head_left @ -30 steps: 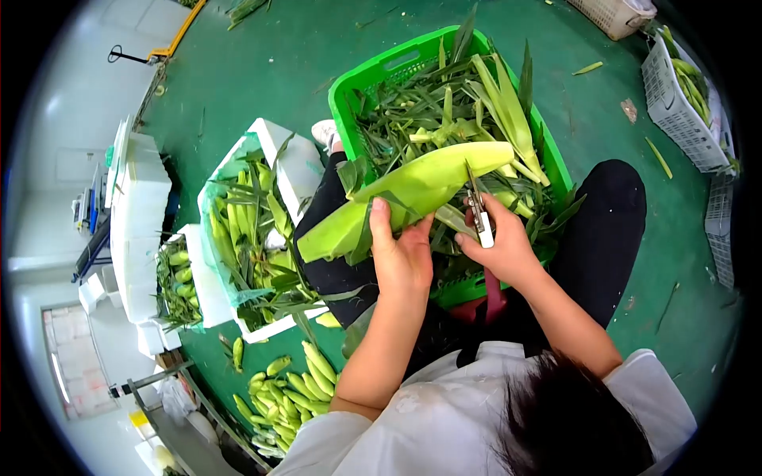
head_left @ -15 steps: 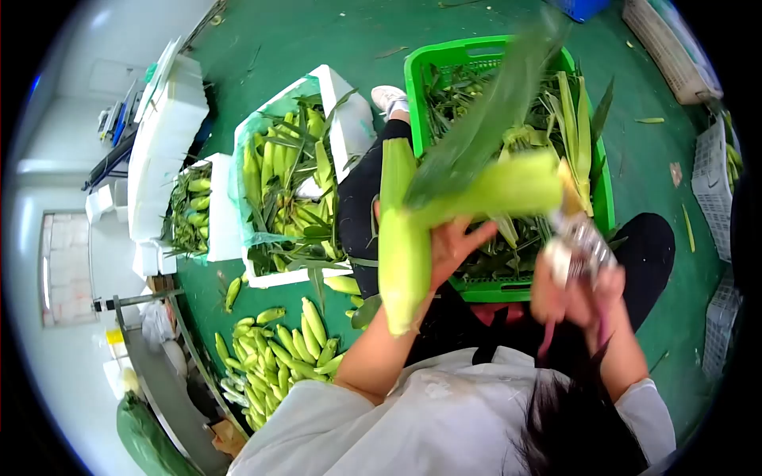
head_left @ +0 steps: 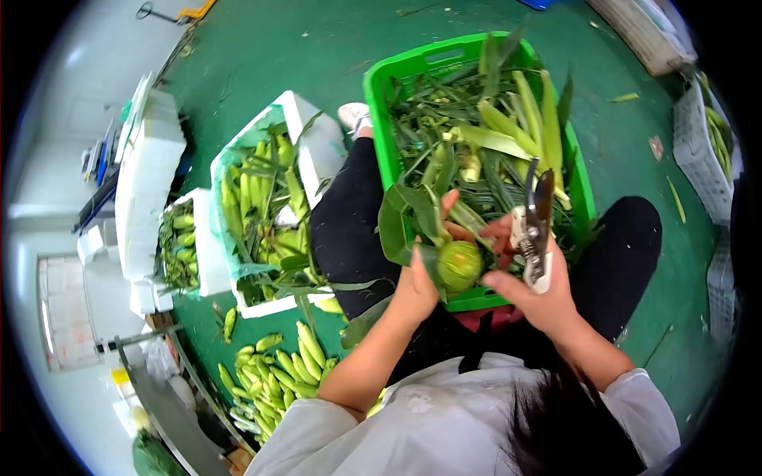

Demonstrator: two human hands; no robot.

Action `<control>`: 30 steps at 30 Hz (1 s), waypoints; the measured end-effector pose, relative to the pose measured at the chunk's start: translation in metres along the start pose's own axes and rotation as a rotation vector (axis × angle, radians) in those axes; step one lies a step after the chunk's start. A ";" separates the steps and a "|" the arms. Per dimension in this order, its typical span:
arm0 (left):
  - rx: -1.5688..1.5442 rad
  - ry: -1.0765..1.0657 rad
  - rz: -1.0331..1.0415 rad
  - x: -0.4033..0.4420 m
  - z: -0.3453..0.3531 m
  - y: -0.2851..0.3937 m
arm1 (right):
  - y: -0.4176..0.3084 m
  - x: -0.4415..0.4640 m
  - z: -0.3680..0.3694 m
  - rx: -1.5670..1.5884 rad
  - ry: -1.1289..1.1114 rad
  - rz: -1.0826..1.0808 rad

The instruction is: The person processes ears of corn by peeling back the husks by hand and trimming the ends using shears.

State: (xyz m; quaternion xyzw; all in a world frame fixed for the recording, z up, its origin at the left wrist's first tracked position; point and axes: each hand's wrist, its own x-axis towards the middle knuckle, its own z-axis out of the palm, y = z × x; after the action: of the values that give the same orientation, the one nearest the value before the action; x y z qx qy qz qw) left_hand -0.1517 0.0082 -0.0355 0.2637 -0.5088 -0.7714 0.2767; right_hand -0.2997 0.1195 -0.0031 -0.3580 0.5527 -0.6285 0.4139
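In the head view my left hand (head_left: 421,282) is closed around an ear of corn (head_left: 459,266) in its green husk. One end of the ear points up toward me, and broad leaves (head_left: 401,226) spread from its far side. My right hand (head_left: 552,305) grips pruning shears (head_left: 534,234) with pale handles, the blades pointing away from me. Its fingertips are close to the corn's husk; whether they touch it I cannot tell. Both hands are over the near edge of a green basket (head_left: 381,119) heaped with leaves and stripped husks (head_left: 508,135).
A white foam box (head_left: 309,135) with unpeeled corn stands left of my leg, a smaller box (head_left: 210,238) beyond it. Trimmed ears (head_left: 278,365) are piled on the green floor (head_left: 262,47). White crates (head_left: 702,151) line the right side; a metal table (head_left: 182,397) is at lower left.
The ear in my left hand now points toward me, where a pale-green ear lay lengthwise with a long leaf sweeping across. My right hand has brought the shears closer to my left hand.
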 end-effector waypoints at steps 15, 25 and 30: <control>0.635 0.241 -0.268 0.140 -0.030 -0.075 | -0.039 -0.038 -0.119 0.321 0.487 -0.359; 0.621 -0.650 0.282 0.051 0.056 0.025 | -0.057 -0.015 -0.059 -0.186 0.171 -0.041; 0.193 -0.283 -0.136 -0.011 0.028 -0.013 | -0.062 0.002 -0.007 -0.072 -0.020 -0.045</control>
State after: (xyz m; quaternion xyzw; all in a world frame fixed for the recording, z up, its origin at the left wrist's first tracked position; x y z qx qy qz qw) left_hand -0.1655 0.0379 -0.0365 0.2118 -0.5954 -0.7652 0.1227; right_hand -0.3150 0.1231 0.0573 -0.3912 0.5626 -0.6139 0.3918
